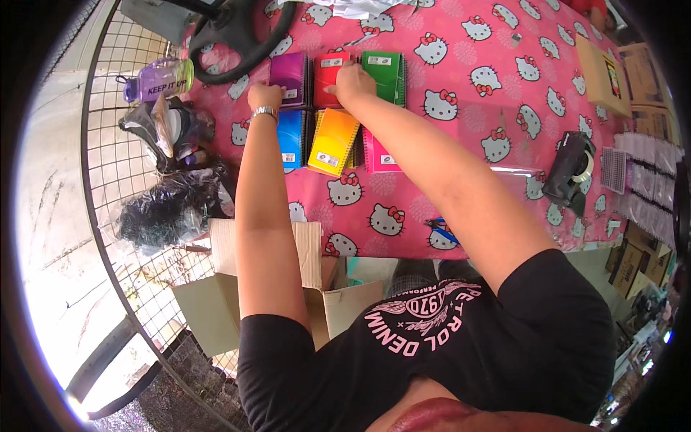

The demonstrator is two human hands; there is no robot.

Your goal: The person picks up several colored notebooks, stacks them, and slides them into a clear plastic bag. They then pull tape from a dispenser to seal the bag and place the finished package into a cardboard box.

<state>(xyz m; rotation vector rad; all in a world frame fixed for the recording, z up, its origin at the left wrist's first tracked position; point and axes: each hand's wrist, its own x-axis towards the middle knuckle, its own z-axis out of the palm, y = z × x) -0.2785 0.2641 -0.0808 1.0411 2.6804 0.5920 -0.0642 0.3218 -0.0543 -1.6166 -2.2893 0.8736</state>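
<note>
Spiral notebooks lie in two rows on the table. In the far row are a purple notebook (286, 72), a red notebook (329, 66) and a green notebook (385, 72). Nearer me are a blue notebook (291, 137), a slightly tilted yellow notebook (335, 137) overlapping its neighbours, and a pink notebook (380, 155), partly under my right forearm. My left hand (266, 97), with a watch at the wrist, is closed at the purple notebook's left edge; its fingertips are partly hidden. My right hand (354, 84) rests on the red notebook's right side, thumb spread away from the fingers.
A pink cartoon-cat cloth (439, 144) covers the table. A steering wheel (237, 61), a purple-green bottle (158, 81) and dark plastic bags (176, 205) lie left. At right are a black tape dispenser (568, 173) and cardboard boxes (644, 79). An open carton (209, 306) stands below the near edge.
</note>
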